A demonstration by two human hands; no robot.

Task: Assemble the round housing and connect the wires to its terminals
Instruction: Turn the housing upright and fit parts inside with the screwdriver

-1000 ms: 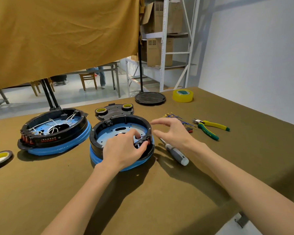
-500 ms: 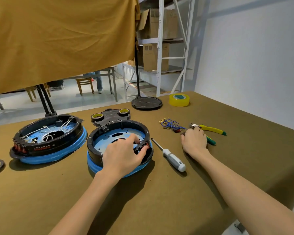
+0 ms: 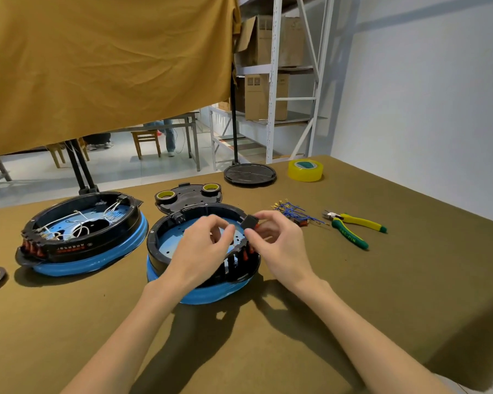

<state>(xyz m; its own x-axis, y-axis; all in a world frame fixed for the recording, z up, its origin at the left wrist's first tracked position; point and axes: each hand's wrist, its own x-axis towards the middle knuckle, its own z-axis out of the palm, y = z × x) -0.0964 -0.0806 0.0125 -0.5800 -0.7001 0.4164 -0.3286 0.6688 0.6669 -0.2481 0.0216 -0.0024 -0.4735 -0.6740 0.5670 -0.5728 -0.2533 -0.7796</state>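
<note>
Over the round housing (image 3: pixel 165 245), my right hand (image 3: pixel 282 245) now pinches a fetched rocker switch (image 3: pixel 250 222); left hand (image 3: pixel 202 245), fingers curled, steadies the rim for fitting.

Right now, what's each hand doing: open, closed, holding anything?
Left hand: fingers curled over the near housing; whether they hold anything cannot be told.
Right hand: pinching a small black-and-red switch.

Markings on the left housing (image 3: pixel 69 247) and green pliers handle (image 3: pixel 350 238) stay unreadable.

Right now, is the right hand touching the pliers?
Apart. The head view shows the right hand pinching a small black switch over the housing, with bare tablecloth between it and the pliers.
</note>
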